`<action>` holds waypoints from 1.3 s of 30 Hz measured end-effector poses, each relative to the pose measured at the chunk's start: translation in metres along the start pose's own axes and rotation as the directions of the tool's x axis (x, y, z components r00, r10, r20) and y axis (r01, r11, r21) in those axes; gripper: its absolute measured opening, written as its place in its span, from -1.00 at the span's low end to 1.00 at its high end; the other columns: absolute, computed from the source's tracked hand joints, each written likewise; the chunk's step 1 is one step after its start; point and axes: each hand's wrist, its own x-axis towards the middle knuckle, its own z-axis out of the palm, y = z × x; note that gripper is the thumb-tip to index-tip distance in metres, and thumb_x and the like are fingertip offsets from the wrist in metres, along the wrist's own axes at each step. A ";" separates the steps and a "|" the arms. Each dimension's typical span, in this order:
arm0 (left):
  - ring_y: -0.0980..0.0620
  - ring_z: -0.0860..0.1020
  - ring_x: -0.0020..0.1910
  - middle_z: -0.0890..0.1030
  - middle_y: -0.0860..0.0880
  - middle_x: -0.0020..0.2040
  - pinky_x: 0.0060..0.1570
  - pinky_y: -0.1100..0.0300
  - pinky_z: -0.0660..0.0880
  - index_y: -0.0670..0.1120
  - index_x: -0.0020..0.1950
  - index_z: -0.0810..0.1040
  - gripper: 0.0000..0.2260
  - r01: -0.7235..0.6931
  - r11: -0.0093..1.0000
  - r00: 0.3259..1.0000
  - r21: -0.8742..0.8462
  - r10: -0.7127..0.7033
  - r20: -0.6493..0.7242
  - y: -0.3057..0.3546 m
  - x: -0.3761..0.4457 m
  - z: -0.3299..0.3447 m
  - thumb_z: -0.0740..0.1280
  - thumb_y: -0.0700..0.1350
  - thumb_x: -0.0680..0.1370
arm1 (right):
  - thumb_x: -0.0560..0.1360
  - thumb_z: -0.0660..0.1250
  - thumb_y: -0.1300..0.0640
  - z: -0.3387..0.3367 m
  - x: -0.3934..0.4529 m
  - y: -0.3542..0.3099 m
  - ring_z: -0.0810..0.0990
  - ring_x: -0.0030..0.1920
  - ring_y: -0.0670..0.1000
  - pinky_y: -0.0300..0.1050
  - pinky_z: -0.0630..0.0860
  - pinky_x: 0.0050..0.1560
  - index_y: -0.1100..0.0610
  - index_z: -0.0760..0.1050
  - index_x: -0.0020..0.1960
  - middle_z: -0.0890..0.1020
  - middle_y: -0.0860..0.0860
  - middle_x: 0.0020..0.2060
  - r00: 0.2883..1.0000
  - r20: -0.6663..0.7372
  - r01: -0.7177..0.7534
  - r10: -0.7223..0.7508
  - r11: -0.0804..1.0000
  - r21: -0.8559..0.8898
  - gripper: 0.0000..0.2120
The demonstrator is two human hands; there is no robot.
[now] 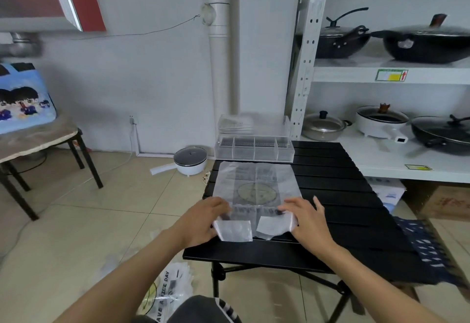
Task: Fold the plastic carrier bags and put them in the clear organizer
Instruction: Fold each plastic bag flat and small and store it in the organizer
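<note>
Fingers (pixel 217 204) of the left hand (pixel 201 221) curl over the near left edge of the carrier bag (pixel 256 188), gripping the plastic beside its left handle flap (pixel 235 230). Those of the right hand (pixel 306 217) lie spread and fairly straight, pressing down on the bag's near right edge just past the right handle flap (pixel 273 227). This translucent bag lies flat on the black slatted desk (pixel 338 195), its round printed emblem facing up, its handle flaps pointing toward the person. Just beyond the bag's far edge stands the clear organizer (pixel 254 148), divided into compartments, at the desk's back left corner. More plastic bags (pixel 165 294) lie on the tiled floor (pixel 101 221) near the person's knee. A white electric pot (pixel 189 161) sits on the floor by the wall, and dark pans rest on the white shelf rack (pixel 381 76) to the right.
</note>
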 end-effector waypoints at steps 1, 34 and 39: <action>0.03 0.36 0.35 0.42 0.03 0.36 0.34 0.22 0.26 0.00 0.34 0.45 -0.52 -0.022 1.000 1.000 0.010 0.023 -0.008 -0.001 0.000 0.002 0.30 -0.15 0.40 | 0.37 0.39 0.26 -0.001 -0.001 0.000 0.42 0.31 -0.11 0.15 -0.08 0.52 -0.13 0.56 0.21 0.48 -0.15 0.22 1.000 -0.019 0.001 -0.002 0.998 -0.059 -0.52; 0.23 0.45 0.24 0.44 0.18 0.33 0.21 0.22 0.44 0.07 0.19 0.59 -0.79 -0.114 0.987 0.992 -0.115 0.106 -0.068 0.014 -0.051 -0.005 0.31 -0.07 0.57 | 0.45 0.46 0.03 -0.047 -0.050 0.015 0.50 0.08 -0.21 -0.08 0.23 0.27 -0.24 0.42 0.22 0.54 -0.23 0.02 0.976 0.217 -0.060 0.000 0.962 0.268 -0.59; 0.09 0.50 0.24 0.46 0.08 0.34 0.12 0.13 0.52 0.07 0.34 0.48 -0.69 -0.248 0.969 0.969 0.004 0.248 0.001 0.009 -0.060 -0.002 0.17 -0.07 0.61 | 0.46 0.42 0.25 -0.051 -0.061 0.034 0.56 0.08 -0.16 0.05 0.44 0.27 -0.23 0.57 0.15 0.59 -0.22 -0.04 0.972 0.231 -0.069 -0.039 0.895 0.440 -0.58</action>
